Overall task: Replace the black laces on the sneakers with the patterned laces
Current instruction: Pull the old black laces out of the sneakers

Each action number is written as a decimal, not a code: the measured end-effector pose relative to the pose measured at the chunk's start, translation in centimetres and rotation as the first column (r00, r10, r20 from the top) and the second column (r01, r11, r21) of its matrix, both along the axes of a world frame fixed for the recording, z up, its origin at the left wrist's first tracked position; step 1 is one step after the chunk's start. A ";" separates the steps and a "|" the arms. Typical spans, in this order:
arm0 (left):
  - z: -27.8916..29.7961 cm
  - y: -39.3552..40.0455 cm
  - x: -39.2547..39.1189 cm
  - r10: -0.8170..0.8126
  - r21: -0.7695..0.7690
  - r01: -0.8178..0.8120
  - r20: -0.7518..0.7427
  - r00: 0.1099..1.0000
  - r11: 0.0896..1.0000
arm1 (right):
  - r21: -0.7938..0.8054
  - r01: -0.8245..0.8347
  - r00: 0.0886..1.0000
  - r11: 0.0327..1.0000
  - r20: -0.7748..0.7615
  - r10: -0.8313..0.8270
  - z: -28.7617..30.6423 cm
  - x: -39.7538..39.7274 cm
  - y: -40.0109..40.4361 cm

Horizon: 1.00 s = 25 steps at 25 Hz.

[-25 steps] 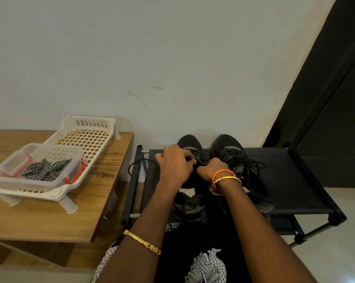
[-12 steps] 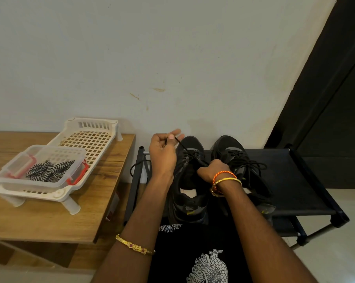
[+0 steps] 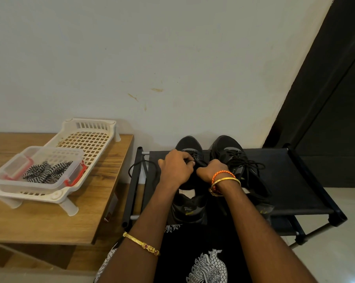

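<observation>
No writing, brand, number or sign can be read anywhere I look: the white print on my black garment (image 3: 206,267) below the left sneaker (image 3: 190,203) is a pattern with no letters, and the yellow marks inside that sneaker are too small to read.

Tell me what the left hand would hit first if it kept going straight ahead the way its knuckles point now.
The left hand already rests on the left sneaker, fingers curled at its black lace. Straight on, it would meet that sneaker's toe first, then probably the wall behind; depth is hard to judge.
</observation>
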<state>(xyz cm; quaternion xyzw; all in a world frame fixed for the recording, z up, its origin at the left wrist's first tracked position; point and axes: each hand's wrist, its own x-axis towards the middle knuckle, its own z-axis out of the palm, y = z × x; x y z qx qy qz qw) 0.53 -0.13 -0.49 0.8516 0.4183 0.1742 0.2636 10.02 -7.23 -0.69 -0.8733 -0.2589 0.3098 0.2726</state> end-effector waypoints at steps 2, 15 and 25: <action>-0.2 0.5 -0.3 0.015 -0.026 -0.012 0.107 0.994 1.000 | -0.002 0.004 1.000 1.000 -0.008 -0.004 0.0 0.0 0.0; 1.7 0.5 -1.3 0.591 -0.718 0.014 0.584 0.557 0.696 | -0.013 0.004 1.000 1.000 -0.017 -0.005 0.0 0.1 -0.1; -0.9 0.2 0.1 -0.028 -0.053 0.031 0.066 0.997 0.998 | -0.016 -0.009 1.000 1.000 -0.024 0.008 0.1 0.0 0.0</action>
